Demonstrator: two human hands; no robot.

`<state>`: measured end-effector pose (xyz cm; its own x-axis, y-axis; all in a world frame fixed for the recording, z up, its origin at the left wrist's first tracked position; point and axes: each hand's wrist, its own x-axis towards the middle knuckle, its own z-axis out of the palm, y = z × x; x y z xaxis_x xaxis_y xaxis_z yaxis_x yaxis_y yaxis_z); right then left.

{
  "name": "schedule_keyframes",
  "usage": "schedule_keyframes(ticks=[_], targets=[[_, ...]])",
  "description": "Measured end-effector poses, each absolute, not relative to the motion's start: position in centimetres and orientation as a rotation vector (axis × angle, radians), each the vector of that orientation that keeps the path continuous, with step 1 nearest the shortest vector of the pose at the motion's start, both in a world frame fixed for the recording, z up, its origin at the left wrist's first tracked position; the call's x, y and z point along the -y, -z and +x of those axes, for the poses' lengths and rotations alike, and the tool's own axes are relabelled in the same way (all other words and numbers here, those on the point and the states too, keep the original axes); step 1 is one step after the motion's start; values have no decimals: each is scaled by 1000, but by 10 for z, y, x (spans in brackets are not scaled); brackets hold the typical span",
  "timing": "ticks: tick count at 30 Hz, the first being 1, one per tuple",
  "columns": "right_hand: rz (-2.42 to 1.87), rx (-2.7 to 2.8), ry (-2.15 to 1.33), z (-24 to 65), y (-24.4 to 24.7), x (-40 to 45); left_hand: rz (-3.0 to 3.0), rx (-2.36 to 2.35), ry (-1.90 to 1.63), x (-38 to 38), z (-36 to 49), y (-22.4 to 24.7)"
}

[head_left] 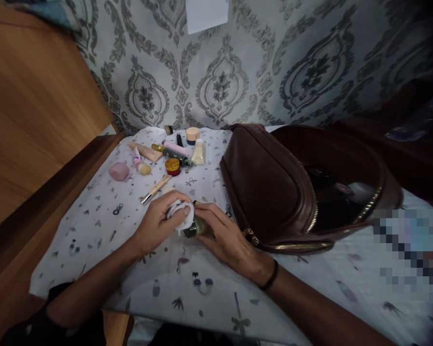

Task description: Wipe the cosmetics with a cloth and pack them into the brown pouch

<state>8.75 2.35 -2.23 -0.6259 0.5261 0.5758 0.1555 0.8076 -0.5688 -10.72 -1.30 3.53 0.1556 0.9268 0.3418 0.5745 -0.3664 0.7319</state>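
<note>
My left hand (162, 218) is closed on a crumpled white tissue (180, 215), its thumb pressing on top. The tissue lies against the end of a dark green bottle (190, 229). My right hand (227, 235) wraps round the bottle from the other side, and a dark band circles that wrist. Much of the bottle is hidden by my fingers and the tissue. Just beyond my left hand lies a slim tube with a silver end (152, 192). A small jar with a gold lid (172, 166) stands a little farther back.
Several cosmetics lie at the back left, among them a pink sponge (119, 171), a cream tube (198, 153) and a peach-lidded jar (192, 135). An unzipped brown leather bag (267, 187) stands to the right. A wooden panel (39, 81) borders the left; patterned curtain (222, 81) hangs behind.
</note>
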Motion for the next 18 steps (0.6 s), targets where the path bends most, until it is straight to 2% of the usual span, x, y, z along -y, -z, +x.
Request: schedule_keyframes(ticks=[6, 12, 18], targets=[[-472, 2062, -842, 86, 21, -25, 1776, -1311, -1074, 4, -117, -37], [-626, 1714, -1171, 79, 21, -26, 1392, -1291, -1015, 5, -119, -29], [-688, 1477, -1457, 78, 16, -25, 1342, -1303, -1017, 10, -114, -28]])
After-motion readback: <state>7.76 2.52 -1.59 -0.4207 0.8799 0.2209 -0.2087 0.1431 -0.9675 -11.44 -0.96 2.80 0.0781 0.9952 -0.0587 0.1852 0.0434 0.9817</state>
